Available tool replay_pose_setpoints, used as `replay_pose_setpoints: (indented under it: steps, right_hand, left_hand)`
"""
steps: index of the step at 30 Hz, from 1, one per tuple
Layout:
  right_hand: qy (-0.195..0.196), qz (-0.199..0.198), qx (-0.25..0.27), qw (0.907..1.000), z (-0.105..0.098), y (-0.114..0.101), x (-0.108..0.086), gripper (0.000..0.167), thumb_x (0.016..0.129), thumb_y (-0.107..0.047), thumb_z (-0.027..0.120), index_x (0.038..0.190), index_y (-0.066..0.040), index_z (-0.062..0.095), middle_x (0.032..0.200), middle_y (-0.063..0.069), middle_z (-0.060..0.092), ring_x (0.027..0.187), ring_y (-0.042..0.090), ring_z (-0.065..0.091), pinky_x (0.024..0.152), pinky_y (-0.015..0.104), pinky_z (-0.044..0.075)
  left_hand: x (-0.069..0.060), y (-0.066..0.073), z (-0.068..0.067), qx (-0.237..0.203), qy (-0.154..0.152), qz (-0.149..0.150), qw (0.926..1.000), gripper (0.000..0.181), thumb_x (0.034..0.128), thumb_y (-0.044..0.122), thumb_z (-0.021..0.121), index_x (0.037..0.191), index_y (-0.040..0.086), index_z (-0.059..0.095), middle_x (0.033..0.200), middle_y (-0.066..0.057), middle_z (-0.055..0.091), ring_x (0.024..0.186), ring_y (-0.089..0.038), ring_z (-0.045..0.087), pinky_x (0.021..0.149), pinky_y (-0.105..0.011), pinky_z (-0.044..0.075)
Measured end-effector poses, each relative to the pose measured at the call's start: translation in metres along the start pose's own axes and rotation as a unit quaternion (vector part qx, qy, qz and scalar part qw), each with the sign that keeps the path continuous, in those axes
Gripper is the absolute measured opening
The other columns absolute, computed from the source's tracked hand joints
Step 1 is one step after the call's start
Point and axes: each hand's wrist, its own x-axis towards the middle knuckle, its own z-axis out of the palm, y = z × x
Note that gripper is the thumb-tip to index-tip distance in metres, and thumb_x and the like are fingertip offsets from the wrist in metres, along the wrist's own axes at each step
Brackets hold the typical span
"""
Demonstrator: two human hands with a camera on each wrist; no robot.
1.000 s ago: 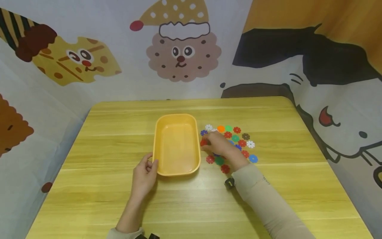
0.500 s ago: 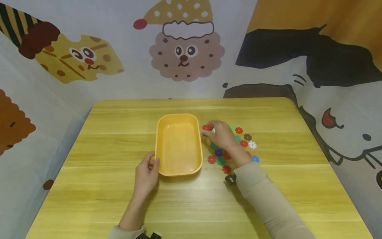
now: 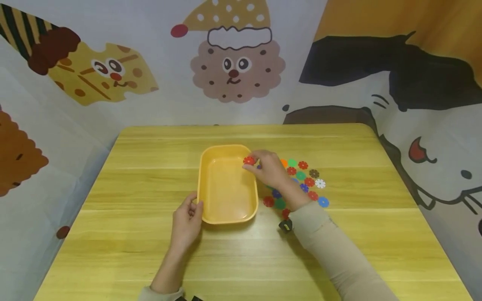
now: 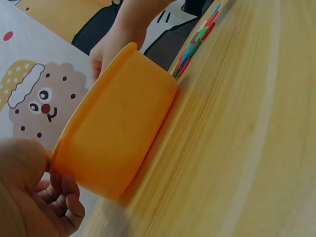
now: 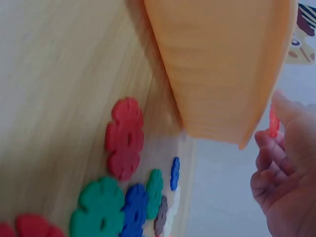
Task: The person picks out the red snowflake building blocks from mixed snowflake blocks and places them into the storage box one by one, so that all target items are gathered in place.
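A yellow plastic tray [image 3: 228, 220] stands on the table, with nothing visible inside it. My left hand [image 3: 187, 221] grips its near left rim, the thumb over the edge; in the left wrist view the fingers [image 4: 59, 197] curl against the outer wall. My right hand [image 3: 272, 169] pinches a red flower-shaped disc [image 3: 248, 160] just over the tray's far right rim. The right wrist view shows this disc edge-on between thumb and fingers. Under and beside the right forearm lie several notched discs, among them a red disc [image 3: 268, 201] and a white disc [image 3: 320, 183].
The wooden table [image 3: 143, 167] reaches back to a cartoon-printed cloth [image 3: 158, 113]. Loose discs spread close to the tray's right side, such as a blue disc [image 3: 323, 202] and a brown disc [image 3: 314, 173]. A black strap piece [image 3: 286, 226] hangs at the right wrist.
The right hand has lifted a red disc from the pile and moved it up and left to above the tray rim. The left hand keeps its hold on the tray.
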Motion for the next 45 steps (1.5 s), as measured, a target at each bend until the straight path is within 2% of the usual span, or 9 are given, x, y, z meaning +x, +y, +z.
replay_pose_setpoints:
  steps: [9, 18, 21, 26, 31, 33, 36, 40, 45]
  right_hand:
    - [-0.044, -0.037, -0.016, 0.9982, 0.011, -0.014, 0.012, 0.041, 0.095, -0.038, 0.072, 0.118, -0.004, 0.069, 0.098, 0.005, 0.067, 0.066, 0.014, 0.051, 0.065, 0.029, 0.049]
    - [-0.102, -0.055, -0.062, 0.9913, 0.019, -0.025, 0.030, 0.043, 0.093, -0.036, 0.074, 0.118, -0.001, 0.069, 0.108, 0.010, 0.072, 0.097, 0.024, 0.067, 0.090, 0.037, 0.055]
    - [-0.131, -0.046, -0.064, 0.9882, 0.025, -0.031, 0.036, 0.039, 0.093, -0.034, 0.075, 0.114, -0.002, 0.069, 0.105, 0.010, 0.072, 0.093, 0.023, 0.067, 0.086, 0.036, 0.056]
    - [-0.163, -0.008, -0.052, 0.9853, 0.039, -0.036, 0.043, 0.036, 0.093, -0.032, 0.076, 0.113, -0.003, 0.069, 0.084, 0.004, 0.068, 0.071, 0.015, 0.063, 0.067, 0.028, 0.055]
    - [-0.171, 0.017, -0.041, 0.9843, 0.049, -0.036, 0.048, 0.045, 0.095, -0.031, 0.073, 0.124, 0.002, 0.066, 0.085, 0.007, 0.070, 0.075, 0.020, 0.066, 0.073, 0.030, 0.057]
    - [-0.173, 0.021, -0.034, 0.9841, 0.051, -0.034, 0.048, 0.043, 0.096, -0.031, 0.071, 0.121, 0.004, 0.068, 0.103, 0.013, 0.073, 0.092, 0.025, 0.070, 0.086, 0.032, 0.057]
    - [-0.170, 0.025, -0.009, 0.9850, 0.047, -0.031, 0.047, 0.047, 0.097, -0.029, 0.070, 0.127, 0.006, 0.064, 0.117, 0.017, 0.070, 0.103, 0.028, 0.069, 0.092, 0.035, 0.056]
    - [-0.148, -0.003, 0.010, 0.9889, 0.037, -0.028, 0.043, 0.049, 0.099, -0.025, 0.068, 0.136, 0.005, 0.058, 0.112, 0.015, 0.070, 0.088, 0.024, 0.069, 0.081, 0.034, 0.058]
    - [-0.114, -0.038, 0.015, 0.9927, 0.025, -0.025, 0.034, 0.041, 0.100, -0.024, 0.067, 0.130, 0.003, 0.063, 0.106, 0.012, 0.071, 0.078, 0.017, 0.065, 0.070, 0.029, 0.055]
  left_hand:
    - [-0.001, -0.003, 0.003, -0.003, 0.007, 0.020, 0.9998, 0.033, 0.0998, 0.004, 0.060, 0.131, -0.008, 0.060, 0.072, -0.006, 0.058, 0.061, -0.014, 0.052, 0.052, -0.022, 0.046]
    - [-0.001, -0.003, 0.001, 0.003, -0.004, 0.016, 0.9999, 0.034, 0.1004, 0.004, 0.060, 0.133, -0.007, 0.059, 0.073, -0.006, 0.057, 0.061, -0.015, 0.052, 0.051, -0.022, 0.045]
    - [-0.001, -0.003, 0.000, 0.002, -0.002, 0.023, 0.9997, 0.034, 0.1000, 0.004, 0.060, 0.132, -0.008, 0.059, 0.072, -0.005, 0.057, 0.060, -0.015, 0.052, 0.051, -0.022, 0.045]
    - [-0.001, -0.003, -0.001, -0.001, -0.005, 0.031, 0.9995, 0.035, 0.0995, 0.003, 0.060, 0.132, -0.011, 0.058, 0.072, -0.005, 0.058, 0.060, -0.014, 0.052, 0.051, -0.022, 0.045]
    - [-0.001, -0.003, 0.000, -0.006, -0.011, 0.028, 0.9995, 0.034, 0.0997, 0.004, 0.061, 0.132, -0.008, 0.059, 0.072, -0.006, 0.059, 0.060, -0.014, 0.052, 0.051, -0.022, 0.045]
    - [-0.002, -0.003, 0.002, -0.009, -0.014, 0.028, 0.9995, 0.034, 0.0998, 0.003, 0.061, 0.132, -0.007, 0.059, 0.072, -0.007, 0.060, 0.059, -0.014, 0.052, 0.050, -0.022, 0.045]
    - [-0.002, -0.003, 0.003, -0.012, -0.017, 0.029, 0.9994, 0.034, 0.0999, 0.003, 0.060, 0.132, -0.007, 0.059, 0.072, -0.008, 0.060, 0.059, -0.014, 0.052, 0.050, -0.022, 0.045]
    - [-0.002, -0.001, 0.004, -0.008, -0.008, 0.032, 0.9994, 0.034, 0.0998, 0.003, 0.060, 0.132, -0.008, 0.059, 0.070, -0.006, 0.059, 0.058, -0.014, 0.052, 0.050, -0.022, 0.045]
    - [-0.002, 0.000, 0.004, 0.000, 0.011, 0.021, 0.9997, 0.033, 0.0993, 0.003, 0.060, 0.130, -0.010, 0.059, 0.069, -0.004, 0.058, 0.057, -0.013, 0.052, 0.049, -0.022, 0.045]
